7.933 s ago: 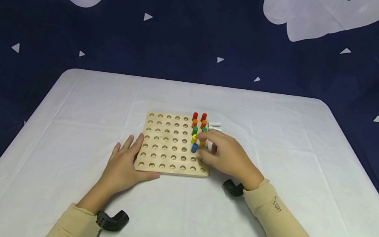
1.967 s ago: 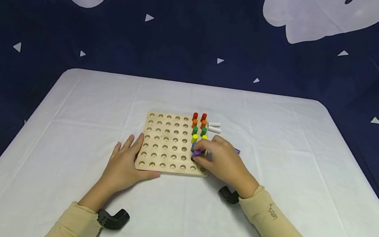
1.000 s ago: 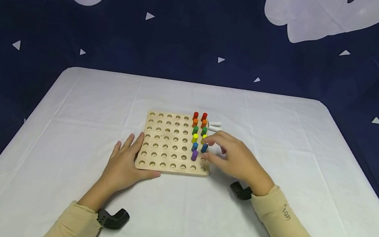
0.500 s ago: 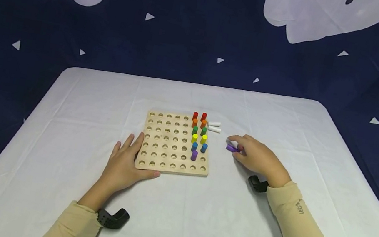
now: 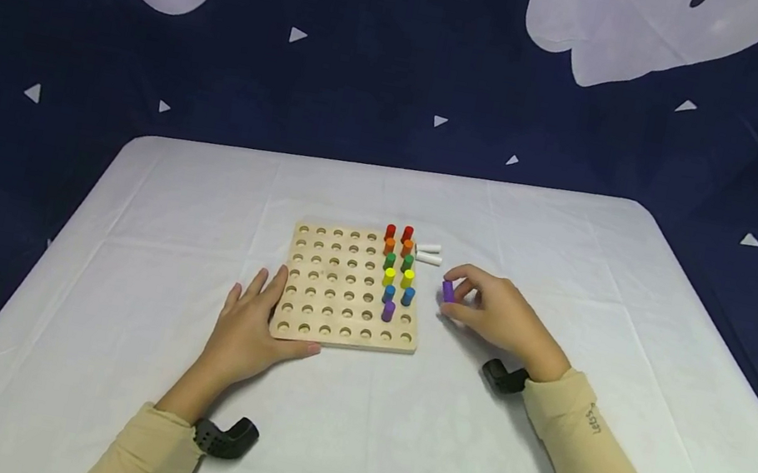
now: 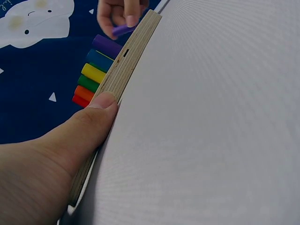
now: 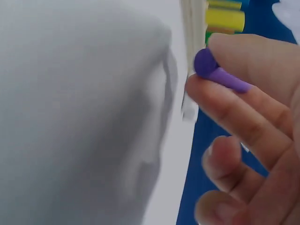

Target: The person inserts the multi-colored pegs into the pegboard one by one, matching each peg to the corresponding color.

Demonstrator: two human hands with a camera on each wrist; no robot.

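A square wooden pegboard (image 5: pixel 333 269) with rows of round holes lies on the table. My left hand (image 5: pixel 244 341) rests at its near left corner, fingers straight against the left side and the thumb (image 6: pixel 96 115) along the front edge. To the right of the board, my right hand (image 5: pixel 505 318) pinches a purple peg (image 7: pixel 229 80) between thumb and fingertips, raised off the cloth. Pairs of red, orange, green, yellow (image 5: pixel 390 276) and blue (image 5: pixel 408 297) pegs stand in the two right-hand columns. A single purple peg (image 5: pixel 388 312) stands just in front of the left blue one.
Two white pegs (image 5: pixel 428 259) lie on the table beside the board's far right side. White cloth (image 5: pixel 343 442) covers the table, and a dark blue backdrop (image 5: pixel 358 97) hangs behind it. Black wrist devices (image 5: pixel 227 438) sit at both cuffs.
Earlier, my right hand placed blue pegs and one purple peg in the right columns, then moved right to a purple peg on the cloth. It now holds that peg, lifted. My left hand stays put.
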